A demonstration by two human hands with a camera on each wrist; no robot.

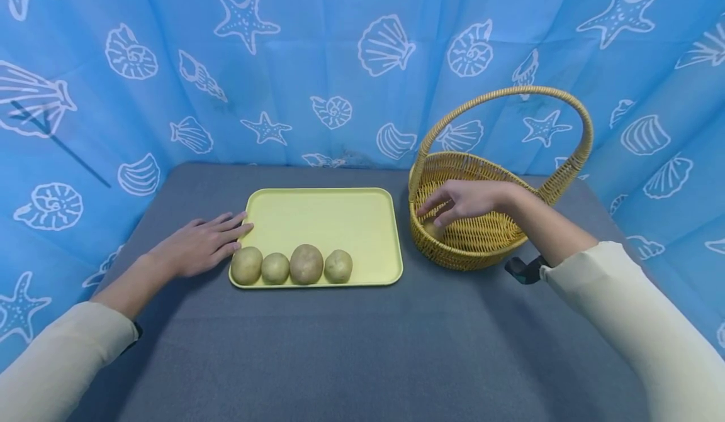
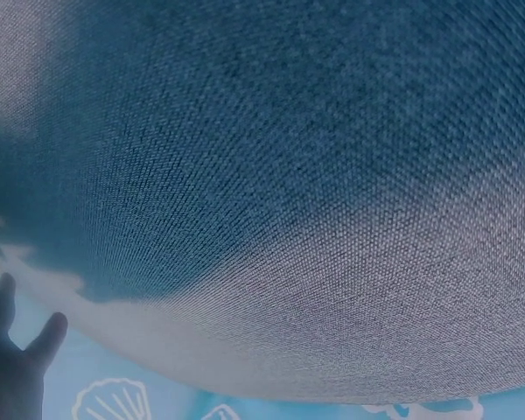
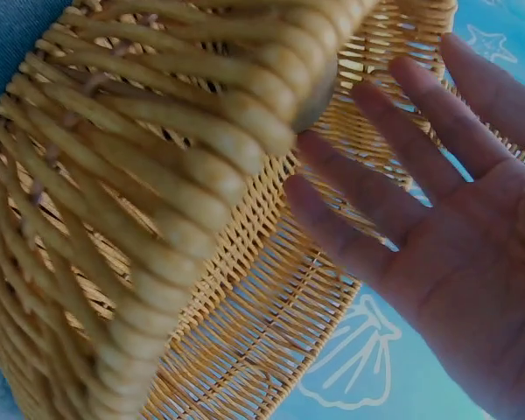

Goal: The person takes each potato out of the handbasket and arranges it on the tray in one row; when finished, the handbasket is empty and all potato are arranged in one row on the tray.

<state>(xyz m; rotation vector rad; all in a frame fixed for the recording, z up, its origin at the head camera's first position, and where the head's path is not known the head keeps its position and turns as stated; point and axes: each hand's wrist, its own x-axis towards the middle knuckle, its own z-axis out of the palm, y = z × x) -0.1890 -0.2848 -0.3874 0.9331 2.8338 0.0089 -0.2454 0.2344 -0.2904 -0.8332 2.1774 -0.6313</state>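
Four... several potatoes (image 1: pixel 306 264) stand in a row along the near edge of a pale yellow tray (image 1: pixel 317 214). My left hand (image 1: pixel 201 244) rests at the tray's left rim with its fingers spread; in the left wrist view only part of the hand (image 2: pixel 17 350) shows, dark at the corner. Inside a wicker basket (image 1: pixel 453 260) to the right, my right hand (image 1: pixel 470 199) reaches down over a potato (image 1: pixel 433 229) near the left wall. The right wrist view shows the fingers extended beside that potato (image 3: pixel 319 98), partly hidden by the basket's rim, with no grip on it.
The basket's tall arched handle (image 1: pixel 504 92) rises above the right forearm. A grey cloth (image 1: pixel 362 346) covers the table. Behind it hangs a blue curtain (image 1: pixel 317 44) printed with shells and starfish.
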